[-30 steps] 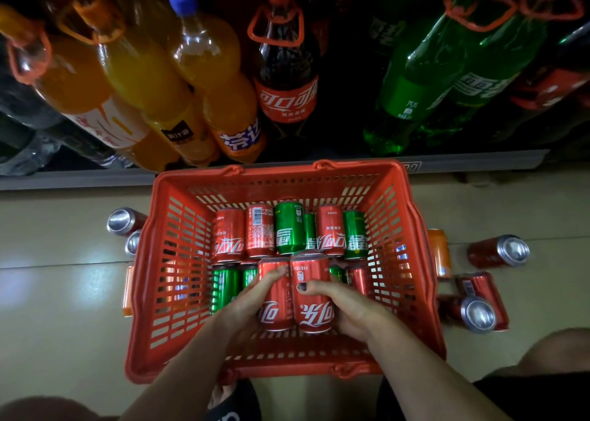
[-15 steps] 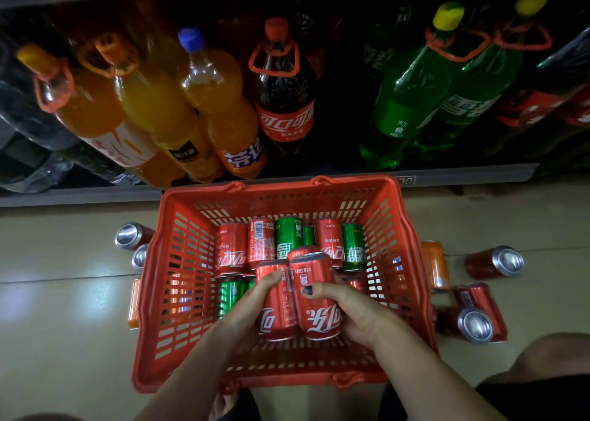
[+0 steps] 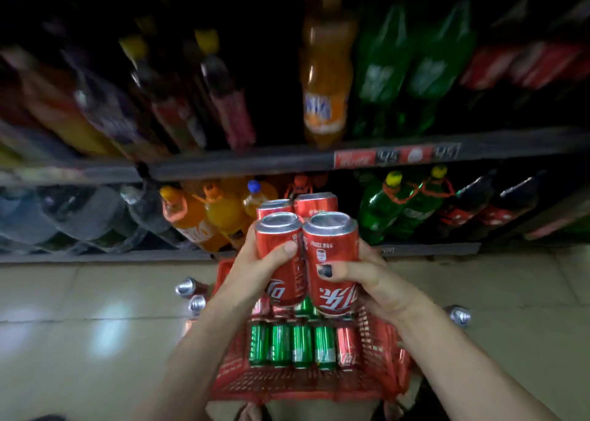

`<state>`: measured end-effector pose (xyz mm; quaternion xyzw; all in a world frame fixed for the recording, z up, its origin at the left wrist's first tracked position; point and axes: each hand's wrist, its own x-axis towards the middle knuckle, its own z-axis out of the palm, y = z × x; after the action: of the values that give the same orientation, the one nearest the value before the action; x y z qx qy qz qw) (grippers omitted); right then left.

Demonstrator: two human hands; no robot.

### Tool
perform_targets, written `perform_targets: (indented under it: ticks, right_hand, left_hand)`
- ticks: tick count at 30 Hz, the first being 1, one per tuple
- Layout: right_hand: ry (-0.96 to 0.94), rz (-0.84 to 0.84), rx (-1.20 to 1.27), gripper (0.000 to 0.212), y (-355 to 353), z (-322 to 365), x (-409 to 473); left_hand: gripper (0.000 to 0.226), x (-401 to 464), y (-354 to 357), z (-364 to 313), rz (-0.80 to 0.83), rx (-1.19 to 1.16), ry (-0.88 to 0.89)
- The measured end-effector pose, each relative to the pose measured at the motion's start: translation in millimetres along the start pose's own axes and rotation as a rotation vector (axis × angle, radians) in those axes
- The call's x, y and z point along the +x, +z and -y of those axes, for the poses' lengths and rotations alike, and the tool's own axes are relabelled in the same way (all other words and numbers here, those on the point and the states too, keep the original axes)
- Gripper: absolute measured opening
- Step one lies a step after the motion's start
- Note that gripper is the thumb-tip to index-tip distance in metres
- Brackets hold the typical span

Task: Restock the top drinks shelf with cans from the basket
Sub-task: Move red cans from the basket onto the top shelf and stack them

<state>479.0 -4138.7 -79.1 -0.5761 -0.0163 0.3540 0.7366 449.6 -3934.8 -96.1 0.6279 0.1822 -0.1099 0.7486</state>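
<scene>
Both hands hold a cluster of red cola cans [image 3: 332, 261] upright above the red plastic basket [image 3: 306, 385]. My left hand [image 3: 255, 270] grips the left front can, thumb across its side. My right hand [image 3: 367, 277] grips the right front can, thumb with dark nail polish on its label. Two more red cans [image 3: 314, 201] sit behind the front pair, held between the hands. In the basket below lie several green cans [image 3: 292, 345] and a red can [image 3: 346, 347]. The top shelf is out of view.
Two shelves of large bottles face me: orange [image 3: 324, 82], green [image 3: 383, 62] and dark ones above, orange [image 3: 204, 216] and green [image 3: 383, 209] below. A shelf edge with price tags [image 3: 396, 157] runs across. Loose cans [image 3: 191, 293] lie on the tiled floor left and right [image 3: 459, 315] of the basket.
Both hands have lifted the red cans out of the basket and up toward the shelves. The view has tilted upward, showing a second shelf.
</scene>
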Motion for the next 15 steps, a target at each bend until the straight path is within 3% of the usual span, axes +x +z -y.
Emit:
perform_targets:
  ticks: [10,15]
  right_hand:
    - [-0.349,0.039,-0.102,0.081,125,375,-152]
    - [-0.521,0.084,-0.188,0.075,171,532,-225]
  left_hand:
    - [0.126,-147,82,-400,0.036,0.084,0.352]
    - [0.124,-220,122,-566,0.084,0.137,0.519]
